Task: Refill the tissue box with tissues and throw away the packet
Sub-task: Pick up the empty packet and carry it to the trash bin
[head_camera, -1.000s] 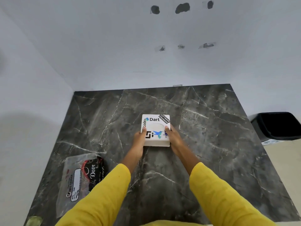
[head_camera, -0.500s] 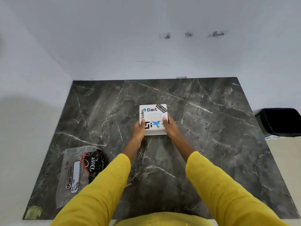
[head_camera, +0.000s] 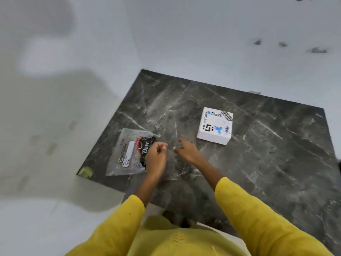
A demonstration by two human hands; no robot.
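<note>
A white tissue box (head_camera: 215, 126) covered in stickers sits on the dark marble table (head_camera: 258, 154), with no hand on it. A clear plastic packet (head_camera: 129, 152) with a black and red "Dove" print lies at the table's front left. My left hand (head_camera: 156, 157) hovers over the packet's right edge, fingers curled and holding nothing I can see. My right hand (head_camera: 186, 149) is just to the right of it, above bare marble, with its fingers spread. Both arms wear yellow sleeves.
White walls close the table in at the left and the back. A greenish scrap (head_camera: 85, 172) sits on the table's front left corner. Pale floor lies to the left of the table.
Both hands have let go of the tissue box and moved left and toward me, next to the packet. The view has swung left, and the black bin is out of sight.
</note>
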